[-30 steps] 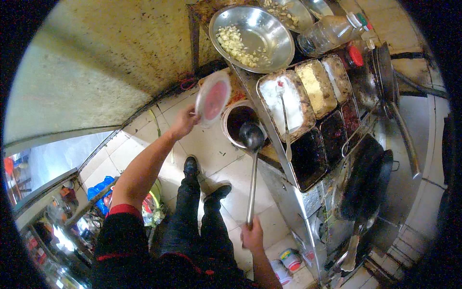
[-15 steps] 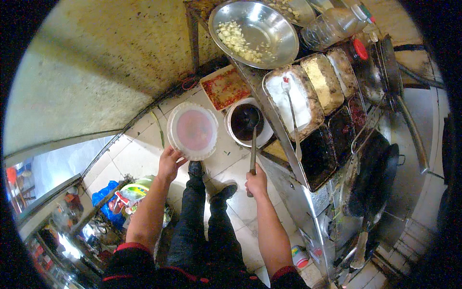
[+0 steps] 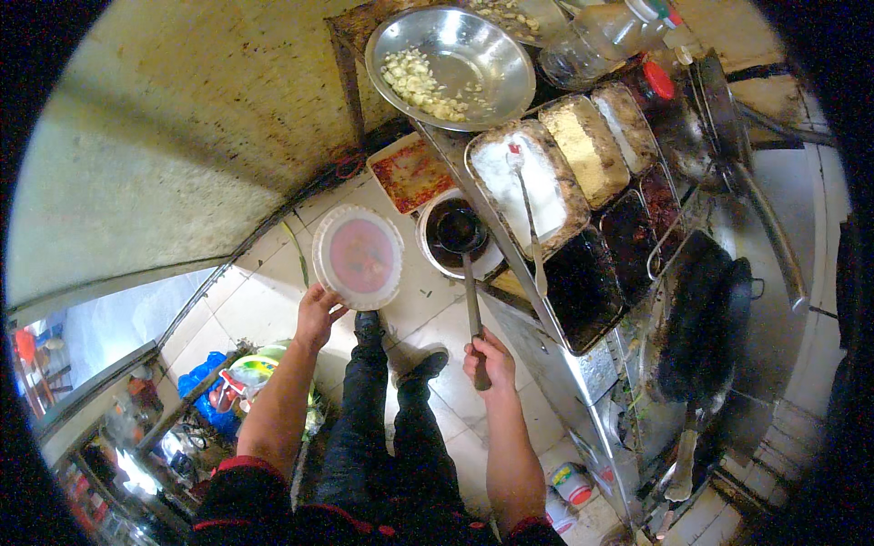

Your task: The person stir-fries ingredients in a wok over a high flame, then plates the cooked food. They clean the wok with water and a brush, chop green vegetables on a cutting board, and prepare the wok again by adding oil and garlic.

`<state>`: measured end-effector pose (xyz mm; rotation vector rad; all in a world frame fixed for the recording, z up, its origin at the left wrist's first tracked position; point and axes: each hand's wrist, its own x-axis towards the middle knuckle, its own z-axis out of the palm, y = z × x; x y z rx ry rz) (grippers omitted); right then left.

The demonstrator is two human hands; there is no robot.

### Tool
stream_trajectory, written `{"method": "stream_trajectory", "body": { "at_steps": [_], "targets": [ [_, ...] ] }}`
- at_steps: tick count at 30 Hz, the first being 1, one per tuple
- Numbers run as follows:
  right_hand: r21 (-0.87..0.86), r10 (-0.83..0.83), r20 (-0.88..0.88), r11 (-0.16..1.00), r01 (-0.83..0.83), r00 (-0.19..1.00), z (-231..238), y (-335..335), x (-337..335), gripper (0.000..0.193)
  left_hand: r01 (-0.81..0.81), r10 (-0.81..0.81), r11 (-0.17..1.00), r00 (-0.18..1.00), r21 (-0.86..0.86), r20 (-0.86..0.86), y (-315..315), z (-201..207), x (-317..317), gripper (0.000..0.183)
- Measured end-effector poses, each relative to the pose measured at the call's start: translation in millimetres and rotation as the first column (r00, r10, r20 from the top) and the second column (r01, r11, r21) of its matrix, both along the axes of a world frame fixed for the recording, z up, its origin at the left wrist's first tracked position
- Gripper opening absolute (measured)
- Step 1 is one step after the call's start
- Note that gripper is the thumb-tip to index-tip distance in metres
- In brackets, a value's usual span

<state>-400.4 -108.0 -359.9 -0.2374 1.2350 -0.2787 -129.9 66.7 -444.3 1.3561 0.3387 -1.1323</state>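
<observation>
My left hand grips the near rim of a round whitish plastic lid with a reddish middle, held up over the tiled floor. In my right hand is the handle of a long metal ladle. The ladle's dark bowl hangs over the mouth of a white bucket containing dark liquid. Whether the bowl still touches the liquid, I cannot tell. Behind the bucket lies a shallow rectangular tray smeared with red and orange.
The counter on the right carries a metal basin of chopped pale pieces, a pan of white powder with a spoon, a pan of yellow powder, dark sauce pans and a wok. A blue bag sits left.
My right hand has lifted the ladle, so its bowl now shows above the bucket's dark liquid. My left hand keeps holding the lid almost in place. The whole view has shifted slightly.
</observation>
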Motion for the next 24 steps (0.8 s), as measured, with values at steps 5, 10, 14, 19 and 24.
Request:
{"method": "stream_trajectory", "body": {
  "at_steps": [5,10,14,19,24],
  "targets": [
    [-0.008,-0.041,-0.036,0.999,0.041,0.999,15.6,7.1,-14.5,0.043,0.009,-0.009,0.999,1.0,-0.044,0.003,-9.3,-7.6,-6.4,0.022],
    [-0.08,0.036,0.049,0.996,-0.032,0.998,48.4,23.7,-40.7,0.049,0.013,-0.012,0.998,1.0,-0.064,0.021,-19.0,-16.2,-11.1,0.024],
    [-0.112,0.118,0.118,0.988,-0.105,0.986,101.0,43.7,-61.8,0.053,-0.015,0.013,0.996,0.999,-0.088,-0.033,-25.1,-12.5,-14.5,0.023],
    [-0.029,0.233,0.257,0.972,-0.233,0.938,179.8,58.0,-70.3,0.055,0.064,-0.08,0.984,0.993,-0.166,-0.092,-25.3,24.7,-23.5,0.025],
    [-0.03,0.39,0.292,0.917,-0.399,0.873,255.9,70.6,-84.5,0.058,-0.005,-0.025,0.987,0.982,-0.158,-0.185,-9.8,94.3,-36.2,0.02]
  ]
}}
